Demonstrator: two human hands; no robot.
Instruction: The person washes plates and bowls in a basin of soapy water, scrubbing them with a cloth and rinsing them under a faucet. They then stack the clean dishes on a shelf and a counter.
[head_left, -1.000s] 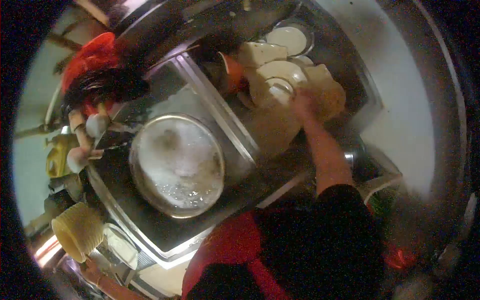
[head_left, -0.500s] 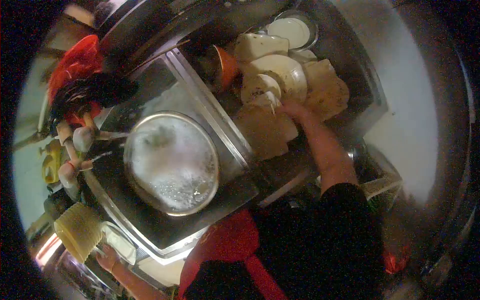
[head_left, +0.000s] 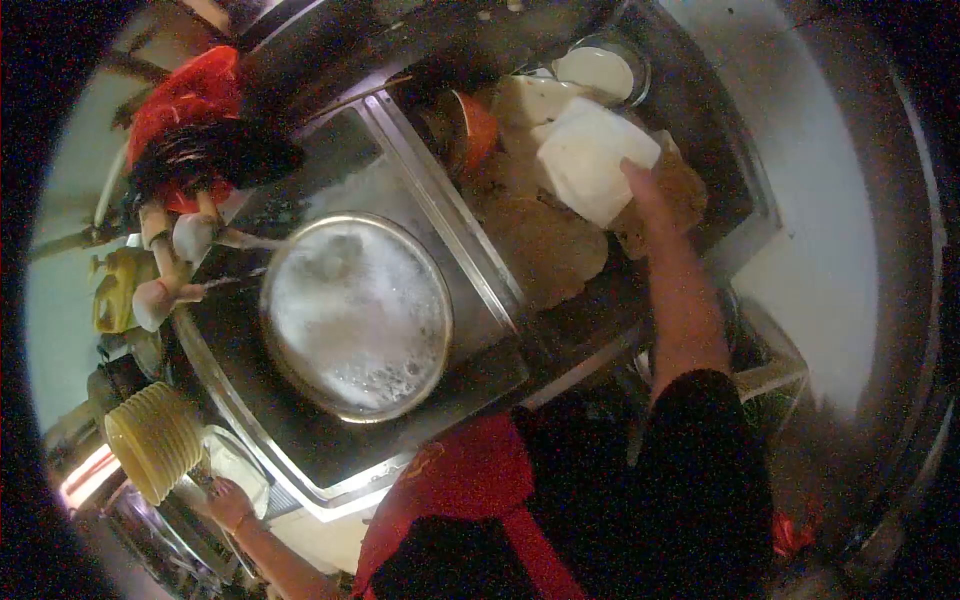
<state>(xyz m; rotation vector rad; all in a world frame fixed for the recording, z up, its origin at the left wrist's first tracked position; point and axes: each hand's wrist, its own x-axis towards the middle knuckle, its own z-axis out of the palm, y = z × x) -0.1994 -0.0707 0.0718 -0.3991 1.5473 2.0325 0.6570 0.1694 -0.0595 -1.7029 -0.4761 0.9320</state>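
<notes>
My right hand grips the edge of a white squarish plate, tilted above the pile of dishes in the right sink basin. Beneath it lie food-stained plates, and an orange bowl leans at their left. My left hand is low at the left, its fingers curled beside a stack of yellowish dishes and a white dish. Something thin shows at its fingers, too blurred to name.
A round metal tub of foamy water stands in the left basin. A metal divider separates the basins. Two taps reach in from the left, near a red bag and a yellow bottle. A round white dish lies at the back.
My right hand has moved up and slightly right from among the stained plates, and now holds the white squarish plate. My left hand stays by the yellowish stack. The view has shifted slightly.
</notes>
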